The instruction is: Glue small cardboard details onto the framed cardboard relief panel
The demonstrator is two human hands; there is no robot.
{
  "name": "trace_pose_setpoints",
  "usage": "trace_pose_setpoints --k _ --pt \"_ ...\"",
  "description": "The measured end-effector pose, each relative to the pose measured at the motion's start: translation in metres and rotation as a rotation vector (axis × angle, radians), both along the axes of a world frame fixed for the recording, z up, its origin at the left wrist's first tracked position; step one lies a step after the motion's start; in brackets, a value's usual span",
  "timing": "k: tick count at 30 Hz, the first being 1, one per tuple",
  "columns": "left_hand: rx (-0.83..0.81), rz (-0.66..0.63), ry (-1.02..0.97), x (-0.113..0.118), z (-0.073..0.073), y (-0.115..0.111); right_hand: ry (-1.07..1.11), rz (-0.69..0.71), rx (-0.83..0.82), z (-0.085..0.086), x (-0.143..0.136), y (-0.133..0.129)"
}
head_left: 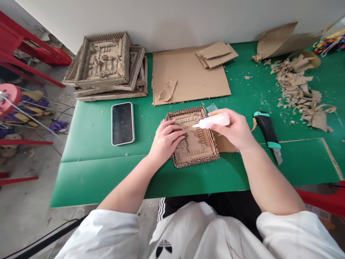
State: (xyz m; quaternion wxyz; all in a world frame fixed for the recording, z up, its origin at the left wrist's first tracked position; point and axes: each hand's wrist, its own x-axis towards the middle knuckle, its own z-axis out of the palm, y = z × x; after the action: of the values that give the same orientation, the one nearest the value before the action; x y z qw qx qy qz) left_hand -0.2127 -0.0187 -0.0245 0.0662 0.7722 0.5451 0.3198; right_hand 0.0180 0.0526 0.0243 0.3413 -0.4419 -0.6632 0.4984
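A white squeeze bottle with a pointed nozzle, which looks like a glue bottle (215,121), lies tilted sideways in my right hand (235,130). Its nozzle points left over the middle of a small cardboard tray (195,142). That tray has a raised corrugated rim and rows of ribbed cardboard pieces stuck inside. My left hand (168,138) rests across the tray's left side, fingers stretched out, covering part of the rim and inner pieces. Under my right hand, a flat cardboard piece (226,144) sticks out from beside the tray.
Finished-looking cardboard trays (104,61) are stacked back left, above a phone (123,124). A cardboard sheet (188,79) lies behind. To the right are a utility knife (268,135) with its blade out and a pile of cardboard scraps (302,86). The green table (107,180) ends near my body.
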Motion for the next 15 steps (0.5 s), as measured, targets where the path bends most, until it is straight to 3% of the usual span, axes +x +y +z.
trace_pose_setpoints --k 15 --pt "-0.026 0.018 0.028 -0.0005 0.0032 -0.0015 0.024 -0.019 0.031 -0.008 0.0012 0.0011"
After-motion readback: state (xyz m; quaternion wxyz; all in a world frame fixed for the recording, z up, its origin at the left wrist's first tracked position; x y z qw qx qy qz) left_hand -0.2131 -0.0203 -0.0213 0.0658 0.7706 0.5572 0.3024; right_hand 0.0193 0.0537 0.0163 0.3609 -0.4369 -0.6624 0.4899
